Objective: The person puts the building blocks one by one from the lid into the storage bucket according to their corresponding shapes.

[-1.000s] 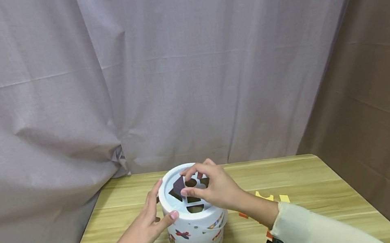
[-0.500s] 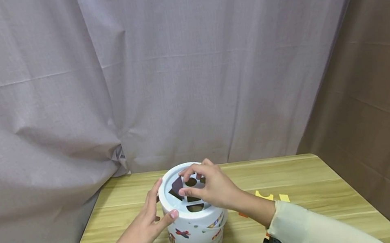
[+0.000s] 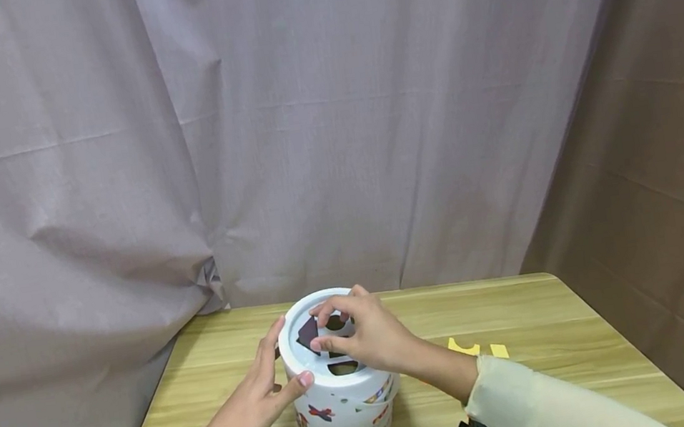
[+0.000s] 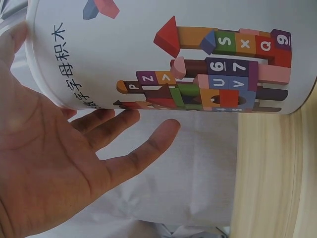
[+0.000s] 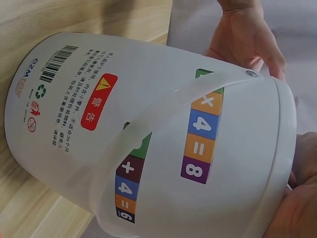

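Observation:
A white toy-block bucket (image 3: 343, 422) stands upright on the table, its lid pierced with several shaped holes. My left hand (image 3: 245, 410) rests on the bucket's left rim, thumb at the front and straight fingers along the side. In the left wrist view its palm (image 4: 54, 163) stays off the printed wall. Above the lid, my right hand (image 3: 367, 333) pinches a dark purple triangular block (image 3: 307, 330) between thumb and fingers. The block sits at the triangular hole on the lid's left side. How deep it reaches in cannot be seen. The right wrist view hides the block.
Yellow blocks, one with an arched cutout (image 3: 463, 347) and a smaller one (image 3: 499, 351), lie on the wooden table (image 3: 544, 317) right of the bucket. The bucket's plastic handle (image 5: 106, 166) hangs down its side. A grey curtain (image 3: 306, 139) hangs behind the table.
My right hand has moved slightly left and down with the purple block, which now covers most of the triangular hole. My left hand has stayed on the rim.

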Demonstrator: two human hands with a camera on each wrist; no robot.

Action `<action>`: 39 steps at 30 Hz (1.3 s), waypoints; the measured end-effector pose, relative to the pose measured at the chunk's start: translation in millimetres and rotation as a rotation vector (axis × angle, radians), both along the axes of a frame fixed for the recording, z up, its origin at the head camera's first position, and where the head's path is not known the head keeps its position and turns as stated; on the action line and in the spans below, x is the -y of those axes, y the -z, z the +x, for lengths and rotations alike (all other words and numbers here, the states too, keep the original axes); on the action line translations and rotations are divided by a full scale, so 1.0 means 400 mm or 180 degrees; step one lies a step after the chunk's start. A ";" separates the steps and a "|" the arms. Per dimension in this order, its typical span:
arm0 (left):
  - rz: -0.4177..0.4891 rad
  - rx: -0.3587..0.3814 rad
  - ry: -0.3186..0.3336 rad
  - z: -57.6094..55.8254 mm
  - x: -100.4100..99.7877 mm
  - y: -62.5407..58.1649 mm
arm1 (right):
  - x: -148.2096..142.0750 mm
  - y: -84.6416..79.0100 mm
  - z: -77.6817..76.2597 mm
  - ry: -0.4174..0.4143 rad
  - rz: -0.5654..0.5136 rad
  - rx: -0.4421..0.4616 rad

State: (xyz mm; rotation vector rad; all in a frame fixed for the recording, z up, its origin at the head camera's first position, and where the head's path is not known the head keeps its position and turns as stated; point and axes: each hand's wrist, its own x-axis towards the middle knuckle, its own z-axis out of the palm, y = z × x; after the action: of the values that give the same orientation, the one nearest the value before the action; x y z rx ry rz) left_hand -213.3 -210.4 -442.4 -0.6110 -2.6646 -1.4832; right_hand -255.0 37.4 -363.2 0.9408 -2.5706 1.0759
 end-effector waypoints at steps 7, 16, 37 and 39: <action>-0.0022 0.0006 -0.0019 0.001 0.002 0.005 | 0.007 0.005 0.001 0.0053 0.0130 -0.0085; 0.0005 0.0005 -0.0021 -0.002 0.008 0.001 | 0.014 0.003 -0.002 0.0062 0.0309 -0.0218; 0.0059 0.0023 0.0014 -0.007 0.003 0.005 | -0.019 -0.019 0.005 0.0090 0.0314 -0.0329; 0.0055 0.0025 0.0009 -0.008 0.003 0.006 | -0.029 -0.021 0.007 0.0099 0.0316 -0.0344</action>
State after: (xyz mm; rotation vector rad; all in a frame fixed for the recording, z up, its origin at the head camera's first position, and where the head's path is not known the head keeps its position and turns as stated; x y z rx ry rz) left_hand -216.4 -211.5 -444.7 -0.6095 -2.6548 -1.5109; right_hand -252.3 48.9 -354.8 0.9508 -2.5613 0.8714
